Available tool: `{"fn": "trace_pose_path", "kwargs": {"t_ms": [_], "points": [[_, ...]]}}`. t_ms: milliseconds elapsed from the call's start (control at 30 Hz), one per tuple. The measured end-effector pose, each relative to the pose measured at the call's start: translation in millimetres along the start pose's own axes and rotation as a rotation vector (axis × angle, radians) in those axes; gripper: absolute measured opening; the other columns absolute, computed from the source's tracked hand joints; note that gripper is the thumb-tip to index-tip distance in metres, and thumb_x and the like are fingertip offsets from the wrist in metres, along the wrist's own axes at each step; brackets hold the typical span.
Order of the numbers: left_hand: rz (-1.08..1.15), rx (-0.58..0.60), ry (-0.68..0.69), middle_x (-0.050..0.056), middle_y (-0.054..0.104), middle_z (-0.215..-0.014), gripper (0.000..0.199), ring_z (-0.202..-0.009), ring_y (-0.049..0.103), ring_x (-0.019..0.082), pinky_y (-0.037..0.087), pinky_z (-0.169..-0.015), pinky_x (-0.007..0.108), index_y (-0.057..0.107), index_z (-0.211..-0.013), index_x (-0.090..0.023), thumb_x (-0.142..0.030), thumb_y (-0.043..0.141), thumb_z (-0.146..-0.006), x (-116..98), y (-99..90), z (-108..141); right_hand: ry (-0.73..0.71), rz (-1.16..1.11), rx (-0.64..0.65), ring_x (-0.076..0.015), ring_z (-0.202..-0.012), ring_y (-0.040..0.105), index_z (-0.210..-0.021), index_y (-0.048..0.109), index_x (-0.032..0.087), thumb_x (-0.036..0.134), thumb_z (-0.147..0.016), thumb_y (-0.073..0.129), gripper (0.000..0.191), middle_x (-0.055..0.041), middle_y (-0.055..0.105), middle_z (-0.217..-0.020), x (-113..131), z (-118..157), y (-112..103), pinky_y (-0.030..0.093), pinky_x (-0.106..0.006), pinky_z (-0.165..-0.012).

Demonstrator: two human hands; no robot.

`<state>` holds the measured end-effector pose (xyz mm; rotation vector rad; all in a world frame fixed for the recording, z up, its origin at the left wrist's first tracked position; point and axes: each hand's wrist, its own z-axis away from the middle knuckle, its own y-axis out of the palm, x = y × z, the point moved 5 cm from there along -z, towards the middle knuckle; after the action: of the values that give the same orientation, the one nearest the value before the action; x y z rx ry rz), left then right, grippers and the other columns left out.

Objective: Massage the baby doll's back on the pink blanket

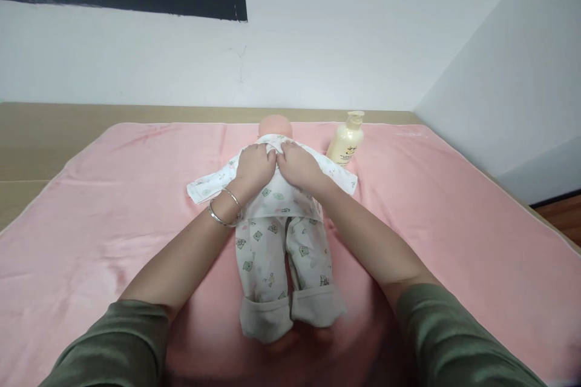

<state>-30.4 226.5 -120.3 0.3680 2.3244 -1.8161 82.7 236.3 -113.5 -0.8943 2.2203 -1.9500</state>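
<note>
A baby doll lies with its head away from me and its feet towards me, dressed in a white printed shirt and matching trousers with turned-up cuffs. The shirt's sleeves spread out to both sides. My left hand, with a silver bangle at its wrist, is closed on the shirt near the collar. Right beside it, my right hand is closed on the cloth at the same height. Both sets of fingertips are partly hidden in the fabric.
A pale yellow pump bottle stands tilted beyond the right sleeve. Under everything is a pink sheet over a wooden surface. A white wall and a dark window frame rise behind.
</note>
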Motion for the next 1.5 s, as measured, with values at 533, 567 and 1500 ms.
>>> {"fn": "trace_pose_path", "kwargs": {"t_ms": [533,567,1500], "points": [[0.166,0.066,-0.078,0.018,0.073,-0.122,0.043,-0.110,0.067,0.030,0.051,-0.095,0.040,0.066,-0.113,-0.013,-0.032,0.030,-0.099,17.0,-1.5,-11.1,-0.137,0.157,-0.029,-0.0340,-0.150,0.041,-0.147,0.048,-0.002,0.017,-0.102,0.033,0.052,-0.0255,0.048,-0.158,24.3,12.7,11.8,0.027,-0.048,-0.125],[0.130,0.064,-0.058,0.019,0.073,-0.121,0.044,-0.111,0.067,0.030,0.050,-0.097,0.040,0.067,-0.112,-0.012,-0.031,0.029,-0.100,14.2,-2.0,-9.7,-0.134,0.125,-0.023,-0.0331,-0.150,0.041,-0.146,0.049,-0.002,0.017,-0.102,0.032,0.051,-0.0250,0.048,-0.157,21.0,10.4,11.5,0.028,-0.047,-0.125],[0.090,-0.115,-0.078,0.019,0.072,-0.123,0.040,-0.118,0.064,0.033,0.044,-0.105,0.044,0.066,-0.111,-0.013,-0.035,0.035,-0.100,7.2,11.4,-5.2,0.025,-0.097,-0.128,-0.0344,-0.125,0.060,-0.124,0.063,0.010,0.035,-0.099,0.038,0.043,-0.0203,0.067,-0.134,-25.0,-21.7,9.0,0.045,-0.048,-0.111]]}}
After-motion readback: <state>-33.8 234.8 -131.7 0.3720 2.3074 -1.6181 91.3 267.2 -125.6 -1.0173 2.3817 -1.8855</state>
